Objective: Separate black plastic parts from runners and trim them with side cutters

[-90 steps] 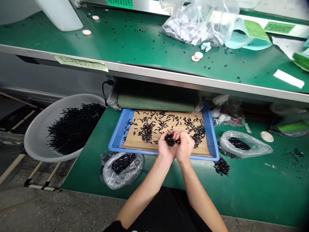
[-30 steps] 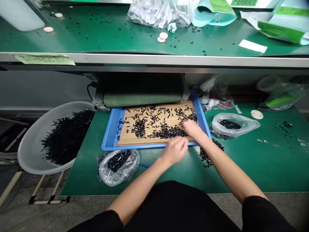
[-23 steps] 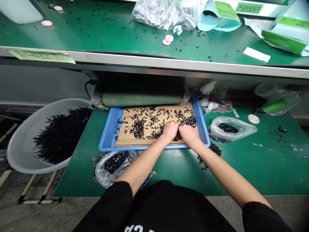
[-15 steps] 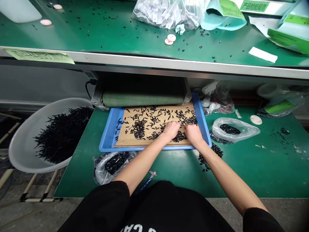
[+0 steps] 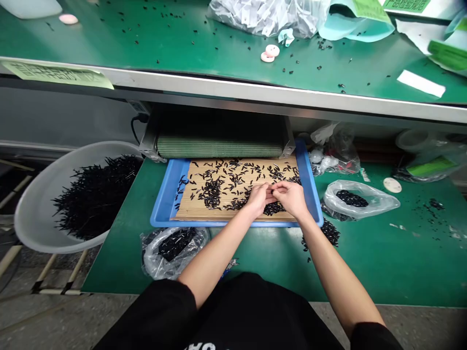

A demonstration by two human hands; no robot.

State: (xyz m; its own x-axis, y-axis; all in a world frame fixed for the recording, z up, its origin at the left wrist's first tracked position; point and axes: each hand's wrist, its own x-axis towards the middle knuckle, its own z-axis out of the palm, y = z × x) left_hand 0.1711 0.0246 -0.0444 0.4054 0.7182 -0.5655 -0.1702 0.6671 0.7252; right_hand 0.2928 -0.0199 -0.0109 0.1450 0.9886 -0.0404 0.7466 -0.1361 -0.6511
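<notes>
A blue tray [image 5: 166, 204] lined with brown cardboard [image 5: 189, 206] sits under the mouth of a ribbed green conveyor belt [image 5: 219, 147]. Many small black parts [image 5: 213, 192] lie scattered on the cardboard. My left hand [image 5: 257, 200] and my right hand [image 5: 292, 198] meet over the tray's near right area, just above a dense heap of the parts [image 5: 272, 209]. Both hands have fingers curled, fingertips pinched together close to each other. What they pinch is too small to make out.
A grey basin [image 5: 40, 214] full of black parts stands at the left. A plastic bag of parts [image 5: 171, 248] lies in front of the tray, another bag [image 5: 359, 201] to its right, and a loose pile [image 5: 330, 232] beside the tray. The upper shelf [image 5: 219, 90] overhangs the conveyor.
Three seconds ago both hands cupped a handful of parts. They then spread flat on the heap in the tray, and now they have lifted slightly with fingertips pinched together.
</notes>
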